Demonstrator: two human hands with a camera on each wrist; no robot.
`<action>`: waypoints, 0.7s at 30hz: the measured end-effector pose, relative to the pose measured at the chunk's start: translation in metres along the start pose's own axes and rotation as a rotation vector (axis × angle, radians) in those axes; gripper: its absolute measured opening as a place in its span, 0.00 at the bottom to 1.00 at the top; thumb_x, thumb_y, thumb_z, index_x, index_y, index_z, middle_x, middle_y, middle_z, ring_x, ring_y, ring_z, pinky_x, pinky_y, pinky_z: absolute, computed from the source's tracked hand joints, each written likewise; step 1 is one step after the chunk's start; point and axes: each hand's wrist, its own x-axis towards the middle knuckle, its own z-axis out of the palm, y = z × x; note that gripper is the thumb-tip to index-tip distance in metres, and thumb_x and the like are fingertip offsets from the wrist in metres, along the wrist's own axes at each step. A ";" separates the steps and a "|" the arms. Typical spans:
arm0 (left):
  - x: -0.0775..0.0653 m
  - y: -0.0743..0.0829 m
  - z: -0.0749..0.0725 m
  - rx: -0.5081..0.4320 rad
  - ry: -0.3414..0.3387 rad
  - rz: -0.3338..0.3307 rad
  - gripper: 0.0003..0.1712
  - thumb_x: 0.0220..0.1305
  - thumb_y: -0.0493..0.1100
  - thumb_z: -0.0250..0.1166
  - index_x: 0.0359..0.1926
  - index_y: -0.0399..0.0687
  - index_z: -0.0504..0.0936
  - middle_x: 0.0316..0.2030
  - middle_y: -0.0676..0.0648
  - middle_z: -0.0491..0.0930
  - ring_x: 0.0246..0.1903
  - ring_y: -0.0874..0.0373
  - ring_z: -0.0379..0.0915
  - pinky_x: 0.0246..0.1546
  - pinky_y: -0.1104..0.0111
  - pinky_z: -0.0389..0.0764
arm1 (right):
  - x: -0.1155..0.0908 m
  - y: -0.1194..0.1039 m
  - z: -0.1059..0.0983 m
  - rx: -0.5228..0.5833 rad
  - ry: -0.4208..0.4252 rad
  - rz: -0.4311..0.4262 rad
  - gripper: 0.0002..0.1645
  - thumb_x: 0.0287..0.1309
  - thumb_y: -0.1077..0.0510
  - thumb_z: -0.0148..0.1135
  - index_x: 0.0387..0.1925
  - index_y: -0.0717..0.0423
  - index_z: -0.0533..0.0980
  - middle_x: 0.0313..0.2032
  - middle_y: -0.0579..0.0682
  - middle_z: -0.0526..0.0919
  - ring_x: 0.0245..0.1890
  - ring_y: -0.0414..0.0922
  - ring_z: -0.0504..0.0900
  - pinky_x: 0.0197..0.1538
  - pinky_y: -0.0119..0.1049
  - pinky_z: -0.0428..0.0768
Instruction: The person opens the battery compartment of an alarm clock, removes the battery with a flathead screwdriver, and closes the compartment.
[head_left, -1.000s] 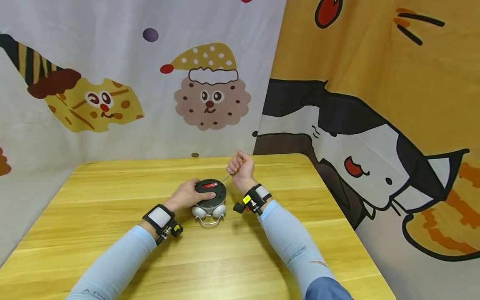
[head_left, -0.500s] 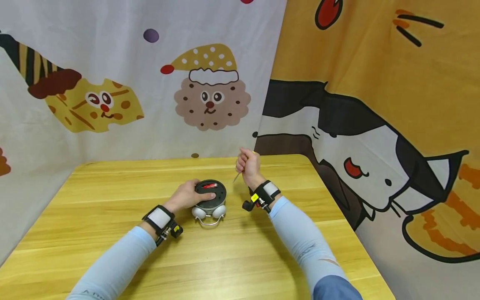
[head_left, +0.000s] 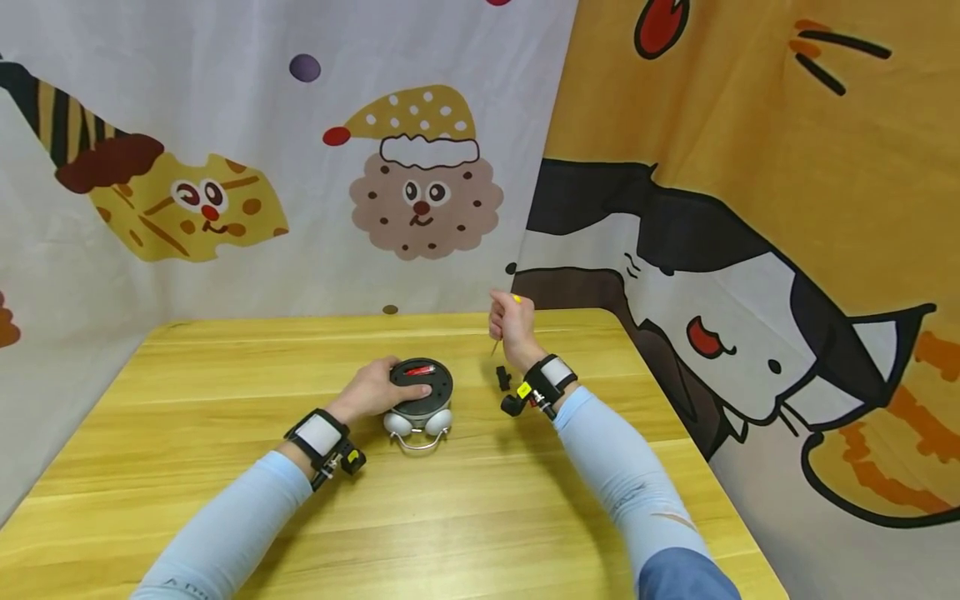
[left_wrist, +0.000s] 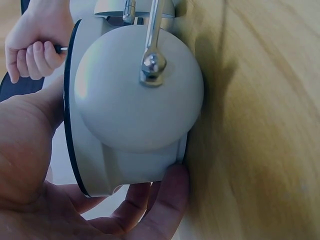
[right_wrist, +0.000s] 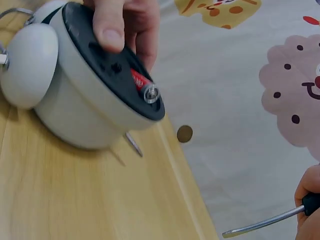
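Alarm clock [head_left: 430,405] back up in the left hand's [head_left: 371,392] grip

It lay on the wooden table [head_left: 465,508], front side down, a squat round drum in pale grey with a black back [head_left: 440,383]. A red battery [head_left: 420,371] showed in a slot in that back, with a silvery bit of metal at one end. Two rounded grey bells [head_left: 397,425] sat on its near side, and a shiny curved handle [head_left: 422,448] arched out beyond them.

From where I stood, the left hand had hold of it: thumb laid across the back, fingers wrapped round the side, one reaching down to the edge by the table. The right hand [head_left: 516,323] was clenched in a fist round a screwdriver [right_wrist: 265,222], raised above the table, to the right of the clock and apart from it. The thin metal shaft stuck out below the fist, tip slanting down. Light blue sleeves [head_left: 232,521] covered both outstretched forearms, and each wrist wore a strapped-on camera [head_left: 352,461].
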 end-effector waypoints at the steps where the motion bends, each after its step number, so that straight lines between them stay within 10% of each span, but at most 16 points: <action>1: 0.000 0.000 0.000 -0.001 -0.001 0.000 0.61 0.68 0.68 0.78 0.83 0.30 0.65 0.76 0.25 0.75 0.75 0.30 0.75 0.76 0.40 0.77 | 0.000 0.000 -0.002 -0.013 0.002 -0.004 0.36 0.79 0.53 0.60 0.10 0.42 0.60 0.11 0.38 0.59 0.11 0.39 0.60 0.21 0.34 0.55; 21: 0.006 -0.006 0.001 -0.004 0.005 -0.002 0.60 0.68 0.69 0.77 0.82 0.31 0.67 0.74 0.26 0.78 0.73 0.32 0.77 0.75 0.40 0.79 | -0.001 -0.001 -0.051 -0.320 0.183 0.189 0.28 0.79 0.47 0.62 0.18 0.45 0.68 0.13 0.37 0.65 0.13 0.37 0.61 0.21 0.32 0.59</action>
